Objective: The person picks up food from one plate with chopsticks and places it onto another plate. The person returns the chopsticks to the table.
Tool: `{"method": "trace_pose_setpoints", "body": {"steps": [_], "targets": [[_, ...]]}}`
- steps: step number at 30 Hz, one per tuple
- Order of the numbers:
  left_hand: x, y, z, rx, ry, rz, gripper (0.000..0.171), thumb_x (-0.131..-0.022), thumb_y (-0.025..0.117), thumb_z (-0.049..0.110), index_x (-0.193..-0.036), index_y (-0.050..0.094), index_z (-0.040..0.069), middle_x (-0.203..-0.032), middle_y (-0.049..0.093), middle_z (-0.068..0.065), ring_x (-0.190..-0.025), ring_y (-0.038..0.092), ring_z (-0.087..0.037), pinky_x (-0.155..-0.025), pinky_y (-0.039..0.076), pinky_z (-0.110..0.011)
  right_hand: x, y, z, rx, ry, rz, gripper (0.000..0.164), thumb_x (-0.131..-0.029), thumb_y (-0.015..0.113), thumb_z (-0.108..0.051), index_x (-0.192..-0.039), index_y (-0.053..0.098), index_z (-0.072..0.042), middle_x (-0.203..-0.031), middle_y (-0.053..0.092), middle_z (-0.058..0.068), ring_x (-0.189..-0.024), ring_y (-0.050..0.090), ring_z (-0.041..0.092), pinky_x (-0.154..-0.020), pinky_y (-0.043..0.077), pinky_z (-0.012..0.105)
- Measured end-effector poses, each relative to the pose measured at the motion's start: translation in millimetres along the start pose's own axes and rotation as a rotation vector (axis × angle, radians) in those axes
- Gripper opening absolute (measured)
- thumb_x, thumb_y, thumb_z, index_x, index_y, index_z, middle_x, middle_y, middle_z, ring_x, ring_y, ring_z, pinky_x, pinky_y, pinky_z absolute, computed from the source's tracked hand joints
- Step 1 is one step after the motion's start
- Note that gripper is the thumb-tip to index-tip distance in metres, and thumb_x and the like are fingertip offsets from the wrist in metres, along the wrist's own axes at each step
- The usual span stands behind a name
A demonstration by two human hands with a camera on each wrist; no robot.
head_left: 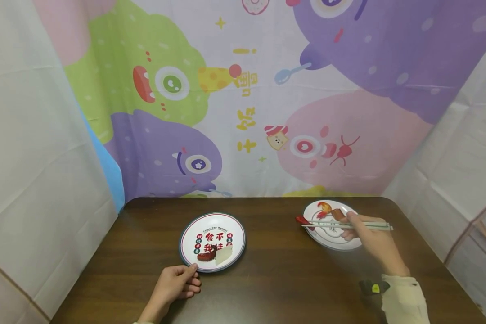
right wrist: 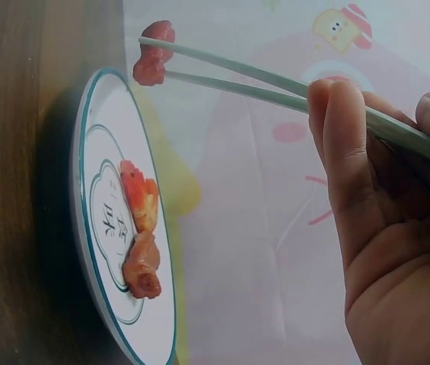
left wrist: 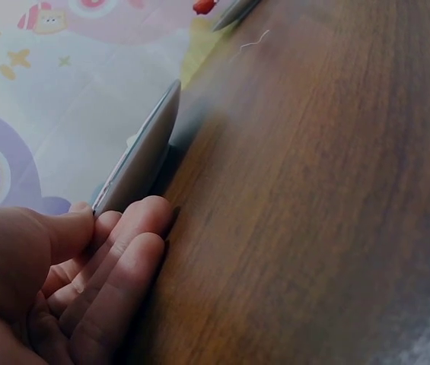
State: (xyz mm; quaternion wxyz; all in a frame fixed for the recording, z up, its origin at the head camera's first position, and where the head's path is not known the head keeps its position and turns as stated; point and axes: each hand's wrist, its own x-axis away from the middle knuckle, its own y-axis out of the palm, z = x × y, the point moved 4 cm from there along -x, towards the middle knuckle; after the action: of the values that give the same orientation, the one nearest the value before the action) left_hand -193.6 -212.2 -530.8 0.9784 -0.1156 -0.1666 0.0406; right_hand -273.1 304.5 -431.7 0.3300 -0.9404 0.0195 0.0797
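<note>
My left hand [head_left: 175,284] pinches the near rim of a white plate [head_left: 210,220] with a dark border, thumb on top and fingers beneath. On this plate lie a dark reddish-brown food piece [head_left: 206,256] and a pale, flat, squarish piece [head_left: 224,255]. In my right hand [head_left: 374,240] is a pair of pale green chopsticks [right wrist: 234,65]. Their tips hold a glossy red food piece [right wrist: 152,55] above the left edge of a second white plate [head_left: 338,246]. An orange-red shrimp-like piece [right wrist: 138,194] and a brown meat-like piece [right wrist: 143,266] lie on that plate.
Both plates stand on a dark brown wooden table [head_left: 267,279]. Behind its far edge hangs a cloth [head_left: 247,171] printed with cartoon monsters. Pale tiled-looking sheets [head_left: 44,180] close in the left and right sides.
</note>
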Motion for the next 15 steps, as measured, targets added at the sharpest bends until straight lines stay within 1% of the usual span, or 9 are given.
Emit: {"method": "trace_pose_setpoints", "body": {"steps": [7, 11, 15], "targets": [[0.4, 0.7, 0.8, 0.011, 0.005, -0.010, 0.040, -0.104, 0.063, 0.033, -0.094, 0.070, -0.005, -0.075, 0.075, -0.007, -0.066, 0.074, -0.017, -0.059, 0.062, -0.030, -1.1, 1.1, -1.6, 0.010, 0.005, -0.003, 0.061, -0.106, 0.044, -0.057, -0.121, 0.074, -0.007, -0.083, 0.079, 0.000, -0.081, 0.074, 0.007, -0.082, 0.045, 0.015], [-0.1, 1.0, 1.6, 0.012, 0.013, -0.013, 0.040, -0.103, 0.063, 0.034, -0.095, 0.070, -0.005, -0.076, 0.075, -0.007, -0.066, 0.074, -0.017, -0.059, 0.062, -0.030, -1.0, 1.8, -4.1, 0.008, 0.002, -0.006, 0.059, -0.106, 0.045, -0.056, -0.121, 0.074, -0.007, -0.083, 0.079, 0.001, -0.081, 0.075, 0.008, -0.080, 0.047, 0.017], [0.1, 1.0, 1.2, 0.009, 0.014, -0.012, 0.040, -0.103, 0.063, 0.033, -0.095, 0.070, -0.005, -0.076, 0.075, -0.007, -0.066, 0.074, -0.017, -0.059, 0.062, -0.030, -1.3, 4.2, -7.2, 0.021, 0.012, -0.014, 0.059, -0.107, 0.044, -0.056, -0.120, 0.074, -0.007, -0.085, 0.080, 0.001, -0.082, 0.074, 0.007, -0.077, 0.048, 0.021]]}}
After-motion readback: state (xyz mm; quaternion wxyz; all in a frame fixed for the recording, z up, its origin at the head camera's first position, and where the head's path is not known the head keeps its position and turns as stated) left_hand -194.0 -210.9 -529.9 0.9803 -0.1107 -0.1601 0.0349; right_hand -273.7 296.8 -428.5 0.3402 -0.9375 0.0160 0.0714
